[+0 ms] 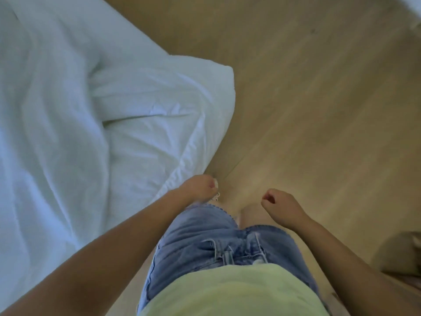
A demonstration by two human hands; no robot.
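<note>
I stand on a wooden floor beside a bed covered with a rumpled white duvet (141,124). My left hand (199,188) hangs in front of my denim shorts (205,242), just off the duvet's lower corner. Its fingers are loosely curled and I see nothing in them. My right hand (281,207) hangs over the floor to the right of my legs, also loosely curled and holding nothing. Neither hand plainly touches the bedding.
The bed fills the left half of the view, with its corner (227,87) jutting into the light wooden floor (307,110). A beige, blurred object (405,254) lies at the right edge. Something pale shows in the top right corner (414,3).
</note>
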